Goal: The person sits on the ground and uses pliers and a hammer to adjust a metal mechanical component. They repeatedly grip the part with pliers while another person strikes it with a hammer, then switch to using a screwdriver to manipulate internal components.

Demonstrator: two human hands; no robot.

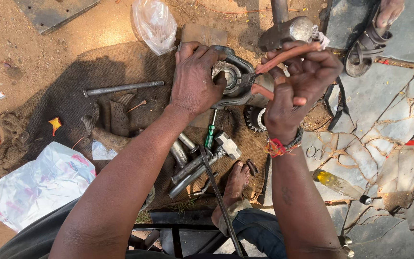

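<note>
Two hands work on one grey metal yoke (pixel 235 79) lying on the burlap mat (pixel 73 110). Left hand (pixel 195 79) is pressed flat over the yoke's near side, steadying it. Right hand (pixel 303 79) is closed on red-handled pliers (pixel 283 57), whose tips sit in the yoke's bore; judged mid-step, the ring there not yet out. Near the yoke: a toothed gear (pixel 255 117), a hammer (pixel 286 31). Clear plastic bag (pixel 154 24) beyond the yoke: contents not discernible. Small yellow bottle (pixel 334 182) lies well right.

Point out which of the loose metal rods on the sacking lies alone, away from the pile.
The long grey rod lying across the sacking, beyond the left hand. The other rods are bunched together near the bare foot, beside the green-handled screwdriver.
</note>
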